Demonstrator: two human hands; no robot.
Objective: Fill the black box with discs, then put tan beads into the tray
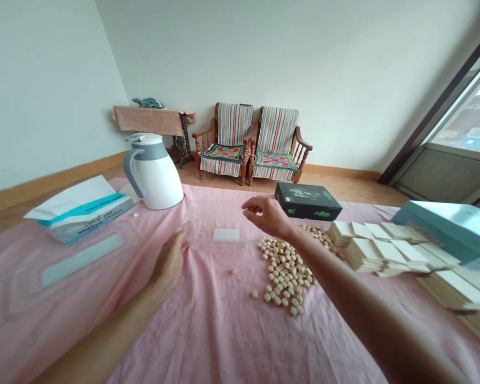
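Observation:
A small clear plastic bag [220, 234] with a white label lies on the pink tablecloth [208, 330]. My left hand [170, 261] grips the bag's left edge and lifts its mouth a little. My right hand [264, 213] hovers just above the bag's right end, fingers curled in a pinch; what they hold is too small to make out. A heap of small beige round pieces [284, 272] lies on the cloth under my right forearm. One loose piece [233, 271] sits apart near the middle.
A white jug [154, 170] stands at the back left, beside a white and teal packet [84, 208] and flat clear bags [80, 258]. A black box [308, 201], stacks of pale flat pieces [376, 245] and a teal box [444, 224] fill the right. Two chairs [250, 146] stand by the wall.

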